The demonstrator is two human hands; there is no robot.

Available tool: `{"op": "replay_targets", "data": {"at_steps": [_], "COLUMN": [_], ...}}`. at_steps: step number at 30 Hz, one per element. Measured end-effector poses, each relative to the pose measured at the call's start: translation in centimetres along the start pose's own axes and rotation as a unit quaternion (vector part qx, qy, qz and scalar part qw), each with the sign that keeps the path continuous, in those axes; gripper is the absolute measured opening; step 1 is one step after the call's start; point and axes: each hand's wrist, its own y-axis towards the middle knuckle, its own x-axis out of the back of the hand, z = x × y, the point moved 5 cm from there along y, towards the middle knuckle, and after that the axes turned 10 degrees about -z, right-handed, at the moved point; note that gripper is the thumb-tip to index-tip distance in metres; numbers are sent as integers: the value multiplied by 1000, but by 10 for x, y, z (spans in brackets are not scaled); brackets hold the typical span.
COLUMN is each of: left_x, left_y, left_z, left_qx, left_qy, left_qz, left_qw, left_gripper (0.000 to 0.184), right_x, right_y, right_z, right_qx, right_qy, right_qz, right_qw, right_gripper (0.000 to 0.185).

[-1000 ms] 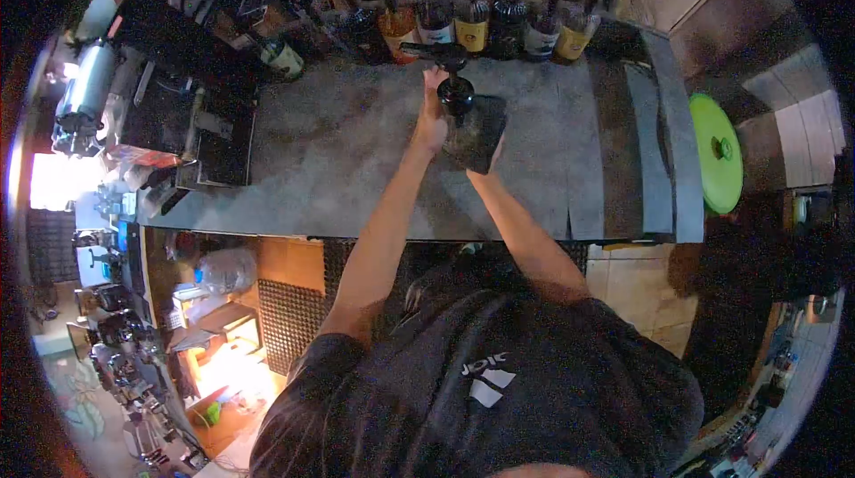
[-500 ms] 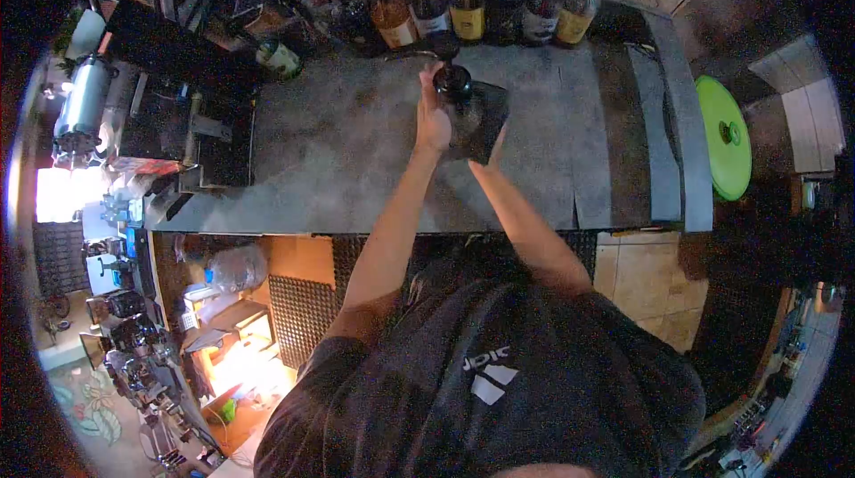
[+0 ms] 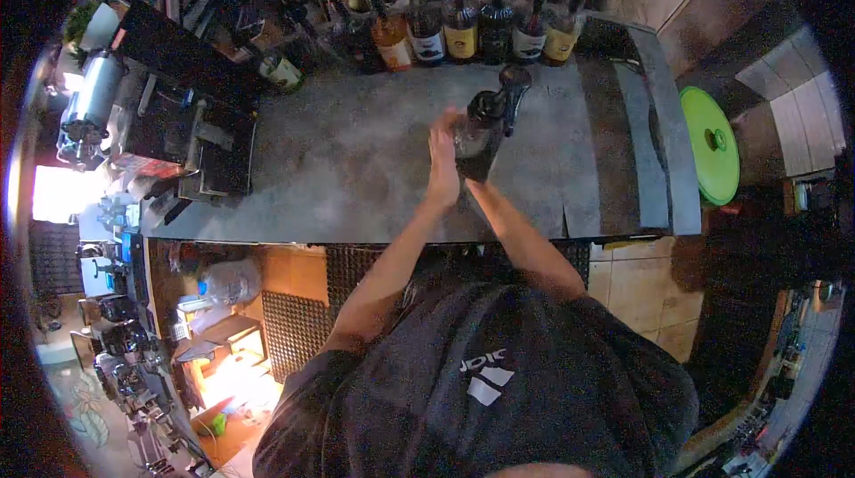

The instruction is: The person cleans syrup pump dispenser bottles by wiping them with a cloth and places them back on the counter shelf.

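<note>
A bottle-like container point(image 3: 479, 141) stands between my hands in the head view, with a dark lower part and a see-through upper part. From its round black top point(image 3: 485, 106) a black arm with a rounded end point(image 3: 514, 86) sticks out to the upper right. My left hand point(image 3: 443, 162) presses its palm and nearly straight fingers along the container's left side. Most of my right hand point(image 3: 476, 186) is hidden behind the dark lower part, and it grips from the near right. Whether the container's base touches the grey counter point(image 3: 347, 148) cannot be made out.
Several labelled bottles point(image 3: 460, 40) line the counter's back edge. One green-labelled bottle point(image 3: 282, 73) leans at back left. A dark machine point(image 3: 214, 144) stands on the left. Beyond the right end is a green lid point(image 3: 712, 144) with a knob.
The container has come slightly nearer and to the right. Its black arm pointed left and now points to the upper right, so the top has turned. Both hands stay on it.
</note>
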Motion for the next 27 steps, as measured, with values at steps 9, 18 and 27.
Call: {"op": "replay_targets", "data": {"at_steps": [9, 18, 27], "left_x": [12, 6, -23], "left_y": [-20, 40, 49], "left_z": [6, -35, 10], "left_qx": [-155, -427, -44], "left_qy": [-51, 163, -287], "left_qz": [-33, -116, 153], "left_qw": [986, 882, 945], "left_gripper": [54, 50, 64], "right_x": [-99, -81, -104], "right_y": [-2, -12, -24], "right_z": [-6, 13, 2], "right_qx": [4, 49, 284], "right_qy": [-269, -314, -695], "right_qz": [-24, -165, -60], "right_qw": [963, 934, 658], "right_gripper": [37, 36, 31]}}
